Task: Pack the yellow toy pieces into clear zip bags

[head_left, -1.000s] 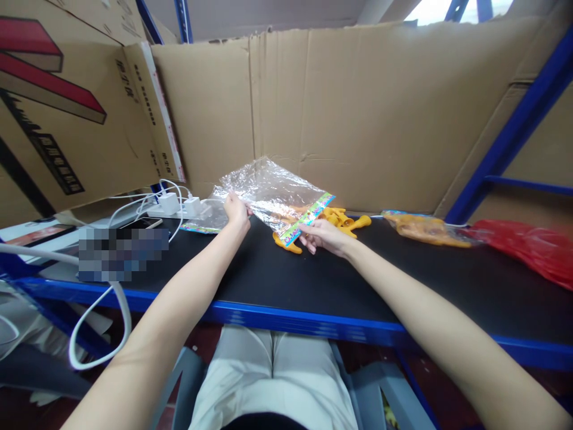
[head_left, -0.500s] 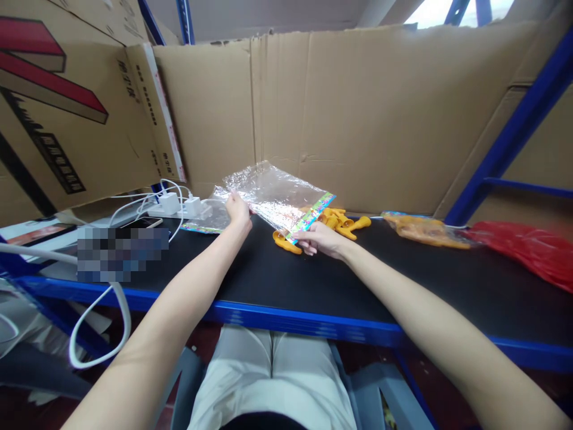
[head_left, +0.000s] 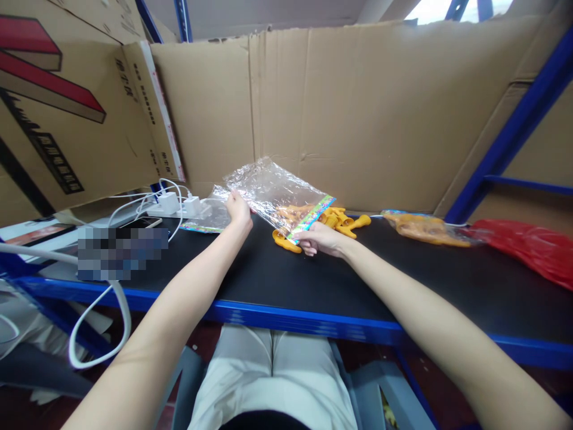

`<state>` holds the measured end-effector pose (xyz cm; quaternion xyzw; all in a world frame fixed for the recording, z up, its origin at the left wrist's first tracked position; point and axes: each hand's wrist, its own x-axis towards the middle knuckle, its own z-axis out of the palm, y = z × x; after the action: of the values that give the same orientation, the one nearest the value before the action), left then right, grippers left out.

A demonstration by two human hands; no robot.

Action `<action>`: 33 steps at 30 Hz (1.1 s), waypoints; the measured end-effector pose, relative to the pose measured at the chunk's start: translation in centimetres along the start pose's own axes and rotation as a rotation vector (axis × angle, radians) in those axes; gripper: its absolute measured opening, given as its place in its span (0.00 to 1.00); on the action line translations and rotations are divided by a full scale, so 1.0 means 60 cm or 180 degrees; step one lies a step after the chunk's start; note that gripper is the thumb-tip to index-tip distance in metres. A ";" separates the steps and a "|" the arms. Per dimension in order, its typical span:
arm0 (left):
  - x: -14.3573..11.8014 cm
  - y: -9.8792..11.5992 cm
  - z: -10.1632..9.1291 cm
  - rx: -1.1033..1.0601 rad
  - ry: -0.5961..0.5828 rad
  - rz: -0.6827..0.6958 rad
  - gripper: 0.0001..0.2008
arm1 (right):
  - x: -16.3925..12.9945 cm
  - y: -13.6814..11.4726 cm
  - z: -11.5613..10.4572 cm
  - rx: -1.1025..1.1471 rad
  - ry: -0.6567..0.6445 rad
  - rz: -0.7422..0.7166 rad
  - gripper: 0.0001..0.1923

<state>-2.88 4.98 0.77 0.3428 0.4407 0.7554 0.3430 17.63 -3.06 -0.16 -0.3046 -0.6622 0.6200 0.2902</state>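
Note:
A clear plastic bag (head_left: 273,182) with a colourful printed strip along one end is held up between both my hands. My left hand (head_left: 239,209) is closed on its left edge, knuckles toward me. With fingers and thumb, my right hand (head_left: 320,237) pinches the lower corner at the printed strip. Behind and under the bag lie several orange-yellow plastic pieces (head_left: 342,221), some seen through the film. One such piece (head_left: 285,242) rests just below the bag's lower corner. Another clear bag (head_left: 203,218) with a printed strip lies flat beyond my left hand.
On the right of the black tabletop (head_left: 268,280) sit a filled bag of orange pieces (head_left: 421,228) and a red plastic bag (head_left: 523,245). White chargers (head_left: 179,204) and cables stand at the left, near a blurred-out device (head_left: 120,254). Cardboard (head_left: 358,113) walls the back.
The bag has tilted slightly, so more of the orange pieces show through its film. Both hands keep their grip and have hardly moved.

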 end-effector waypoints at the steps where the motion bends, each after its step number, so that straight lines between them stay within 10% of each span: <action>1: -0.002 0.003 0.000 -0.0043 0.0100 0.0023 0.15 | 0.000 0.001 -0.001 -0.0041 -0.0024 0.0024 0.14; 5: -0.001 0.016 -0.006 -0.0200 0.0235 -0.0071 0.14 | -0.001 0.005 -0.012 -0.0045 0.0007 0.0038 0.13; 14: 0.012 0.015 -0.029 0.0188 -0.1040 -0.0429 0.16 | -0.012 -0.007 -0.061 0.0957 0.0669 -0.0375 0.24; 21: 0.019 0.014 -0.033 0.0203 -0.1147 -0.0402 0.17 | -0.020 -0.012 -0.089 0.1082 0.0504 -0.0267 0.32; 28: 0.011 0.006 -0.024 0.0545 -0.1738 -0.0431 0.14 | -0.006 0.003 -0.067 0.0473 0.0665 0.0118 0.16; 33: -0.005 0.005 -0.016 0.1494 -0.1308 0.0733 0.11 | 0.006 0.011 -0.059 0.0310 0.1244 -0.0088 0.08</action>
<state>-3.57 4.20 0.63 0.6053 0.4826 0.5821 0.2487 20.13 -0.44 -0.60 -0.3956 -0.5666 0.5763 0.4362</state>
